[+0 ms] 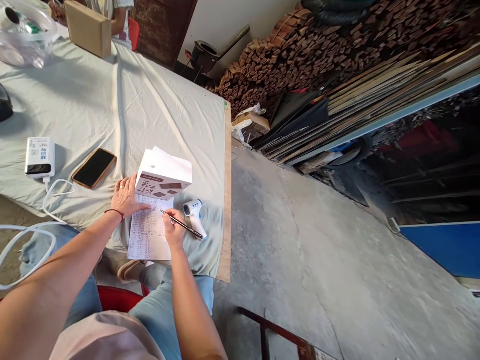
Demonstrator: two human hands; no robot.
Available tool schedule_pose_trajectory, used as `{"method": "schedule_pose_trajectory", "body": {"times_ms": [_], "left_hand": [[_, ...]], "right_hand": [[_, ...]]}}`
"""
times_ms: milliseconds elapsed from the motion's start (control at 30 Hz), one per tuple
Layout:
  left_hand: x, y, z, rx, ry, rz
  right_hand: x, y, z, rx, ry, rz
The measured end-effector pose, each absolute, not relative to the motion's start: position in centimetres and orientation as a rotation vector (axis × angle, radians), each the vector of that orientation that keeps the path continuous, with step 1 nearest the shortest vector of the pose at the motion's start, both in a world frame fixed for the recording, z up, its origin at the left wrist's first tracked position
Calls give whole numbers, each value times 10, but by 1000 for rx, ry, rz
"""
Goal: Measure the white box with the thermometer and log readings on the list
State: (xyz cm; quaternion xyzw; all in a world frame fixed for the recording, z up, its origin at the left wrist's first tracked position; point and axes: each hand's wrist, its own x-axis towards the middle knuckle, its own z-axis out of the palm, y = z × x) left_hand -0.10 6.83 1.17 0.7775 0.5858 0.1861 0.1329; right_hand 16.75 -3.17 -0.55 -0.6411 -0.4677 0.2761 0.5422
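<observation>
A handwritten sheet of paper [150,235] lies at the table's near edge, filled with rows of dark writing. My right hand [174,229] grips a dark pen [189,230], its tip over the right part of the sheet. My left hand [129,197] rests with fingers spread beside a white "Super Meal" box [165,175]; its thumb stretches across the sheet. The box stands on the upper part of the paper, covering it there. Just right of my right hand lies a white and blue infrared thermometer [195,217].
The cloth-covered table [168,120] also bears a phone [94,168], a white power bank [40,157] with a cable, a cardboard box [88,29] and a clear plastic tub [26,40]. Another person [120,20] sits at the far side. Stacked firewood [270,65] lines the wall.
</observation>
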Motion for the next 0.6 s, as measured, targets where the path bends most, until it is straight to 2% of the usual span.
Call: {"method": "schedule_pose_trajectory", "body": {"times_ms": [600], "left_hand": [[0,67,9,2238,1678,546]], "right_hand": [[160,-25,-18,-1624,-1198,724]]}}
